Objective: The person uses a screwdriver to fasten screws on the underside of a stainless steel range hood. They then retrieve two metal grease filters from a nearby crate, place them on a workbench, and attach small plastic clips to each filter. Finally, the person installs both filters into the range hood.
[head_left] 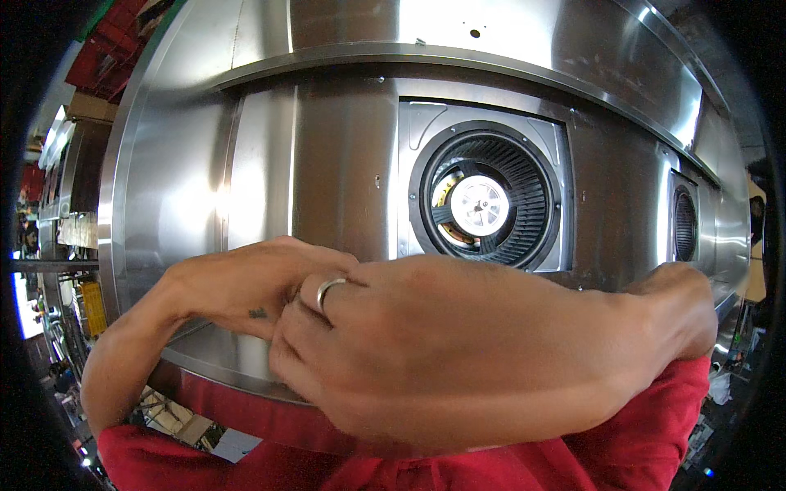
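My left hand (246,286) and my right hand (409,344) are raised close to the camera and meet in the middle of the view. The right hand lies over the left hand's fingers, back toward me, with a silver ring (327,290) on one finger. Its fingers curl down and the tips are hidden. The left hand's fingers are covered by the right hand. Nothing held shows between them. Red sleeves (655,434) cover my upper arms. Behind the hands is a stainless steel extractor hood (344,164) seen from below.
A round black fan grille with a white hub (483,204) sits in the hood's underside. A second grille (684,225) is at the right. Shelves and cluttered goods (78,303) line the far left. The hood's curved rim (205,360) runs just behind my left wrist.
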{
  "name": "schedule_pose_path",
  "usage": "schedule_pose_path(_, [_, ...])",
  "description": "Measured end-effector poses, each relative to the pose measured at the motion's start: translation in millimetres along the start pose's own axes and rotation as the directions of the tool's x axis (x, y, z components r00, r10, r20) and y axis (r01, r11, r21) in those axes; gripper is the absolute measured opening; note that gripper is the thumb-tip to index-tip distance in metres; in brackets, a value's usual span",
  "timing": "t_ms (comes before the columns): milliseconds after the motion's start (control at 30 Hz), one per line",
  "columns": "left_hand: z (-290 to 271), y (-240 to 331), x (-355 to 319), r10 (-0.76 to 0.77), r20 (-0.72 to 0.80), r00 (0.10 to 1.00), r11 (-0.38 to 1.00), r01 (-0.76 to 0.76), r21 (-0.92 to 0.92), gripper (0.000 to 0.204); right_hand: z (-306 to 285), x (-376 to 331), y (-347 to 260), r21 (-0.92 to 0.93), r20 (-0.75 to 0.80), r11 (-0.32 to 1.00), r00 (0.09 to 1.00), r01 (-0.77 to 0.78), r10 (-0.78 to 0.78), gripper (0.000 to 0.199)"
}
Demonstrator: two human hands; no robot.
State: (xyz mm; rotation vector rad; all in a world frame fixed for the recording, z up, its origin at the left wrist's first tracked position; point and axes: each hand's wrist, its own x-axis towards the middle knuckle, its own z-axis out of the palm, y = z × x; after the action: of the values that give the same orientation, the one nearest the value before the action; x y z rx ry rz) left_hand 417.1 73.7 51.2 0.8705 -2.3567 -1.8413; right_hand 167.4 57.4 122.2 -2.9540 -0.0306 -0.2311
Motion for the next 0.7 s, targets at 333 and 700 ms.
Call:
schedule_pose_path(333, [-1.3,22.6,-11.5,-0.216,-0.064,0.974,0.967,0.223,0.121,0.057,16.2,-2.6,3.5,-0.022,-0.015,0.999,0.999,0.044,-0.045,0.029])
schedule_pose_path(700, [55.9,84.9,-127.3,-0.292,-0.723,0.626,0.576,0.718,0.39,0.024,8.0,28.0,19.1,0.106,0.32,0.98,0.928,0.169,-0.194,0.025])
